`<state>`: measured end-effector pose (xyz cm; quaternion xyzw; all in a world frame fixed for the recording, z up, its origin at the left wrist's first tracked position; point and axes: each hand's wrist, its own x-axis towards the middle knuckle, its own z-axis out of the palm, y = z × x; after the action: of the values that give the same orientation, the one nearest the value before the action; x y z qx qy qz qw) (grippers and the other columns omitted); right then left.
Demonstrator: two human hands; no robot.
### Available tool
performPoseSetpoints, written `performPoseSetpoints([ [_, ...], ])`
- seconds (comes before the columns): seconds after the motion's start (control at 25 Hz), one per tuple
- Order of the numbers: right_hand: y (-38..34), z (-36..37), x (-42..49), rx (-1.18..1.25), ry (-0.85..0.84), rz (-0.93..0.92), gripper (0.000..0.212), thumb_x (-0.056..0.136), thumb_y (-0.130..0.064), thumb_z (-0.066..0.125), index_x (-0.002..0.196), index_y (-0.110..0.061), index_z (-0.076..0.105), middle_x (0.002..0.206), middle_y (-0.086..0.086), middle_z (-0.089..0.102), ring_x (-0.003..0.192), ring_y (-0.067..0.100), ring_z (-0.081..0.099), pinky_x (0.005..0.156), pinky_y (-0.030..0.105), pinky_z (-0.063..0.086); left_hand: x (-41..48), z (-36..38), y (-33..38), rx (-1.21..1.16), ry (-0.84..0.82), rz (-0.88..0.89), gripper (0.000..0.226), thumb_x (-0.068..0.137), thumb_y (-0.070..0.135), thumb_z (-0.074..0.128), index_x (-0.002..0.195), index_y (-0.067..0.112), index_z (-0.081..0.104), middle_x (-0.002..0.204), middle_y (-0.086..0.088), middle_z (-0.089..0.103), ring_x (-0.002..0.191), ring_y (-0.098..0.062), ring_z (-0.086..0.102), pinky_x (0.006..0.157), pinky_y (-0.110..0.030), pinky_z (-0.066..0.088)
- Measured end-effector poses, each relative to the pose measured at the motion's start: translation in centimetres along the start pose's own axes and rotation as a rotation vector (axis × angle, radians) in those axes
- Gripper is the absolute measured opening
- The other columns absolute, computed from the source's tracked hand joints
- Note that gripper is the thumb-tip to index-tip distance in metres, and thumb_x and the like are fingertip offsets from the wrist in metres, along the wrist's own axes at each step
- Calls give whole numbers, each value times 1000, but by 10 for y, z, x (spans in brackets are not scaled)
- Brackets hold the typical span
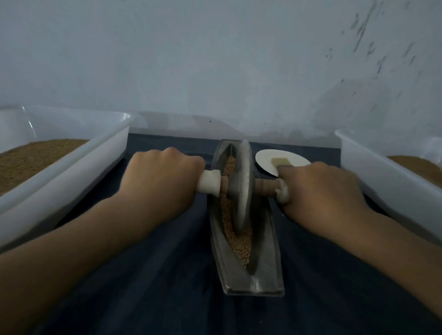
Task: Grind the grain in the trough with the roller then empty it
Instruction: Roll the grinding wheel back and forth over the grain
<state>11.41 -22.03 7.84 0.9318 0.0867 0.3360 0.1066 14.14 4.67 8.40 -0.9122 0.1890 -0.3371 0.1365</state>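
A grey boat-shaped metal trough (pixel 269 274) lies lengthwise on a dark blue cloth. Tan grain (pixel 239 245) fills its groove. A grey disc roller (pixel 242 188) stands upright in the groove near the far half, on a wooden axle with white handle ends. My left hand (pixel 162 180) grips the left handle. My right hand (pixel 319 190) grips the right handle. The disc hides part of the grain beneath it.
A white plastic tub (pixel 72 172) holding brown grain stands at the left, and another white tub (pixel 390 178) with grain at the right. A small white plate (pixel 268 156) with a pale block sits behind my right hand. A pale wall rises close behind.
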Motion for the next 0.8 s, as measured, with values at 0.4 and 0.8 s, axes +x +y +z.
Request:
performPoseSetpoints([
  [0.4, -4, 40, 82, 28, -220, 130, 13, 86, -38, 67, 92, -26, 66, 80, 1, 58, 70, 26, 54, 57, 29, 37, 67, 35, 0, -37, -96, -146, 9, 91, 26, 57, 96, 26, 64, 71, 0, 43, 63, -25, 49, 56, -32, 35],
  [0.8, 1, 12, 14, 2, -51, 0, 30, 56, -46, 65, 59, -30, 41, 50, -13, 20, 43, -1, 12, 45, 13, 7, 22, 4, 3, 51, -75, 0, 20, 73, 36, 67, 71, 31, 47, 56, 9, 28, 43, -12, 23, 45, -23, 16],
])
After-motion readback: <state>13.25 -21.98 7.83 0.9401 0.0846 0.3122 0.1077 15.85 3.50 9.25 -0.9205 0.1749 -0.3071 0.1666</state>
